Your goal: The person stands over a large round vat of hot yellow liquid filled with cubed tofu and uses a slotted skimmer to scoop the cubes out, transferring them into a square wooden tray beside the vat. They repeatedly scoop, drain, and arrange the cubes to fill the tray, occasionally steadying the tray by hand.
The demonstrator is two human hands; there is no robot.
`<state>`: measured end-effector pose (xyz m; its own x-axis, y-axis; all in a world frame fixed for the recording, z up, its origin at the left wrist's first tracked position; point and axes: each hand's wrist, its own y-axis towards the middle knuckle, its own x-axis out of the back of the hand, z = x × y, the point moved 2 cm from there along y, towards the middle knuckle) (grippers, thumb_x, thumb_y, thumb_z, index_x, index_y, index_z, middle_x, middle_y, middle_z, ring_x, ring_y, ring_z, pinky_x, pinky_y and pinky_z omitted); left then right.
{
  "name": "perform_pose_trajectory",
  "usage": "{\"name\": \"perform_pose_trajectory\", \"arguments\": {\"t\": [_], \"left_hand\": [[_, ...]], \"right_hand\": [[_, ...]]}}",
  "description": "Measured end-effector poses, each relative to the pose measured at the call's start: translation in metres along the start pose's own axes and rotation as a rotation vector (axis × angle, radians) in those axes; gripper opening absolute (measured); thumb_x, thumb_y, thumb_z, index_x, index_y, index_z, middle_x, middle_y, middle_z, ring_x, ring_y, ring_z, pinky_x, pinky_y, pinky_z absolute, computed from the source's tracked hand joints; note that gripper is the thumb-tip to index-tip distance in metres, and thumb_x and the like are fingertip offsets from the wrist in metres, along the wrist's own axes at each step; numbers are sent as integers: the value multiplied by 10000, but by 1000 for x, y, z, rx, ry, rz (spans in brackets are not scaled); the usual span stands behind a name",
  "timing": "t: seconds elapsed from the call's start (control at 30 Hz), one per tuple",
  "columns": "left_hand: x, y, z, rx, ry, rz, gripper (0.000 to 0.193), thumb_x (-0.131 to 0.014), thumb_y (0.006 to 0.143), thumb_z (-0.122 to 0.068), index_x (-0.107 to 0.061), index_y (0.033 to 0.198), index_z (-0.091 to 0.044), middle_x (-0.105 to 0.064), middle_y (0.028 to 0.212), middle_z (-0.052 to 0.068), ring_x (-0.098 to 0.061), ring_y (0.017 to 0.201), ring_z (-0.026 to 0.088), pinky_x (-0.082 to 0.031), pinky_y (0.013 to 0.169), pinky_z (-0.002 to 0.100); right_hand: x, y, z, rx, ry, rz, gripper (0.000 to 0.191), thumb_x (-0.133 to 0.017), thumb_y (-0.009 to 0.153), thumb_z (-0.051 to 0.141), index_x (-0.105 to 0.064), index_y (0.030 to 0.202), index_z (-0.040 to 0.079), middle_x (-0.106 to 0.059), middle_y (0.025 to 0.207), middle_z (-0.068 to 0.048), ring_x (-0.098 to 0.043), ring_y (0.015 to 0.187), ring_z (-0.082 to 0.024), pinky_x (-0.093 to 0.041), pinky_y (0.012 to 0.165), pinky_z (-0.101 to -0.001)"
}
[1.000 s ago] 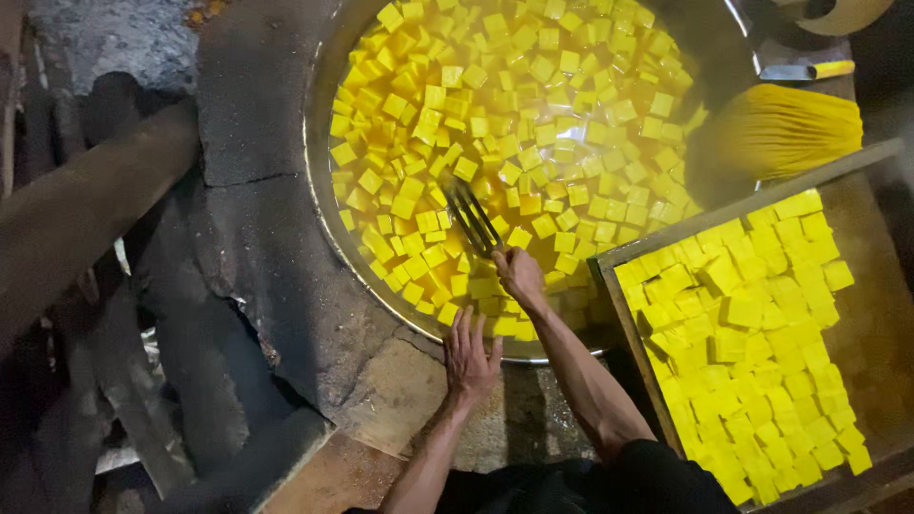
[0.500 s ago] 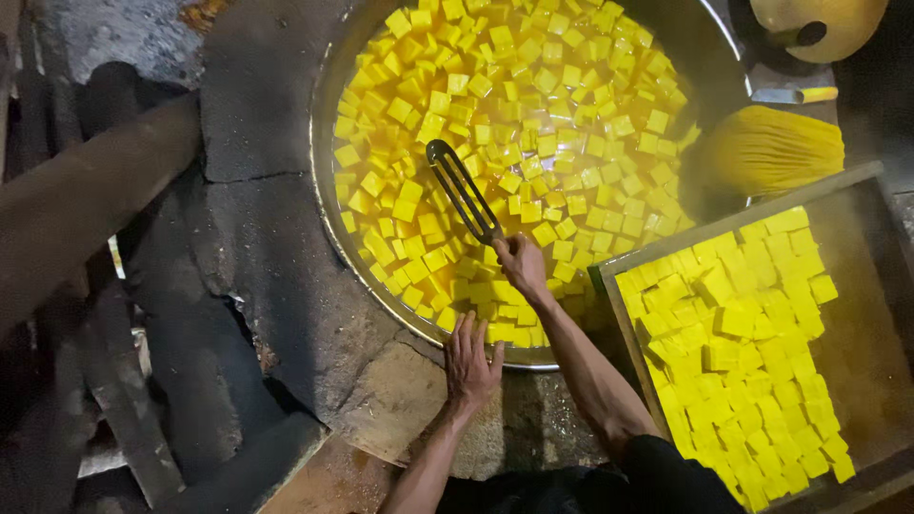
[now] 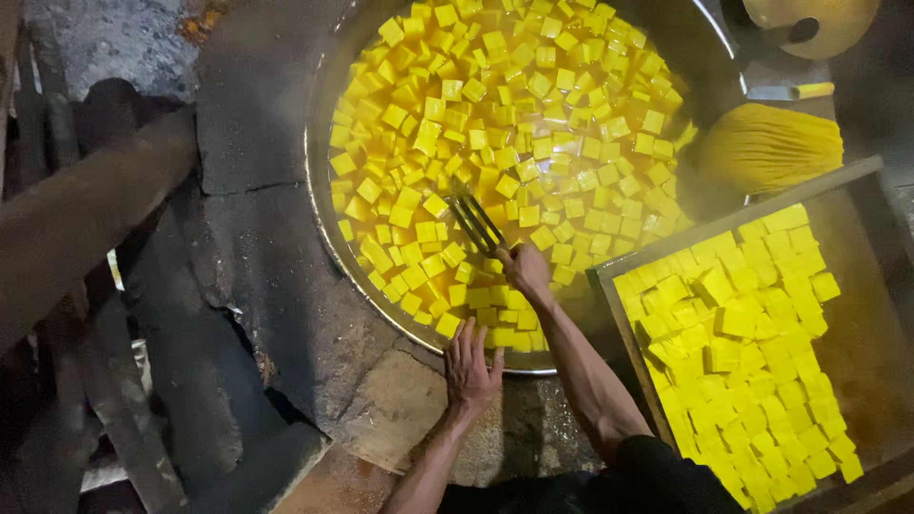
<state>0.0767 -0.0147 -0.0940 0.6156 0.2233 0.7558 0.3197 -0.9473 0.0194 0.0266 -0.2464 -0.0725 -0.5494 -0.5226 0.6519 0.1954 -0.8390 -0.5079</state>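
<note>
1. Head view, looking straight down: a large round metal pan (image 3: 328, 181) is seen packed with yellow cubes (image 3: 505, 124) lying in a shallow yellow liquid.
2. A slotted metal turner (image 3: 476, 221) is gripped by the right hand (image 3: 526, 269), the fingers closed round its handle; the tines are set among the cubes near the pan's middle, toward the near side.
3. The left hand (image 3: 471, 366) is laid flat with fingers spread on the stone ledge (image 3: 400, 409), the fingertips touching the pan's near rim; nothing is held in it.
4. A wooden tray (image 3: 857, 314) beside the pan on the right is covered over most of its floor with more yellow cubes (image 3: 743, 352); a bare strip is left along its far right side.
5. As a judgement: the work is taken to be roughly midway, since the tray is largely loaded while the pan is crowded with cubes as well.
6. A yellow-bristled brush (image 3: 766, 148) is lying beyond the tray.
7. Cut off or unclear: the pan's far edge, the tray's near corner, and a rounded tan object (image 3: 809, 24) at the top right, which cannot be identified. The turner's handle is hidden within the fist, and the dark shapes at the left are hard to make out.
</note>
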Motion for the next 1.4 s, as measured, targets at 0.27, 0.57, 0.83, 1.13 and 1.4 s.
{"name": "perform_pose_trajectory", "arguments": {"t": [0.27, 0.57, 0.83, 1.13, 1.4], "left_hand": [[-3, 1, 2, 13, 8, 11, 496, -616, 987, -346, -548, 1349, -12, -471, 1486, 205, -392, 1415, 393, -346, 1113, 541], [-11, -3, 5, 15, 8, 17, 488, -623, 972, -359, -567, 1324, -26, -489, 1451, 219, -417, 1386, 418, -340, 1102, 555], [-12, -8, 1, -45, -43, -67, 439, -604, 999, -341, -555, 1319, -44, -500, 1437, 216, -422, 1385, 425, -360, 1148, 552], [-15, -10, 2, -31, 53, 5, 428, -656, 964, -322, -612, 1275, -32, -502, 1446, 183, -419, 1393, 393, -357, 1116, 552], [-13, -12, -2, -54, 45, -30, 399, -664, 969, -322, -611, 1253, -47, -523, 1422, 175, -448, 1376, 400, -382, 1095, 550]], "right_hand": [[-11, -8, -13, 84, 237, -26, 423, -661, 959, 406, -708, 862, -4, -691, 635, -97, -673, 563, -187, -510, 558, -370], [2, -25, -1, 28, 260, 21, 394, -611, 977, 435, -785, 1020, 84, -640, 596, -50, -627, 542, -168, -495, 557, -370], [13, 26, 134, 505, 192, -271, 477, -594, 991, 474, -698, 1079, 17, -720, 853, -212, -685, 770, -390, -518, 682, -479], [-8, -97, -93, -105, 237, -130, 609, -613, 902, 586, -723, 1070, 11, -755, 839, -192, -760, 804, -328, -568, 747, -449], [9, -121, -137, -283, -42, -105, 534, -631, 954, 541, -743, 1009, 23, -737, 954, -247, -695, 961, -446, -526, 826, -524]]}}
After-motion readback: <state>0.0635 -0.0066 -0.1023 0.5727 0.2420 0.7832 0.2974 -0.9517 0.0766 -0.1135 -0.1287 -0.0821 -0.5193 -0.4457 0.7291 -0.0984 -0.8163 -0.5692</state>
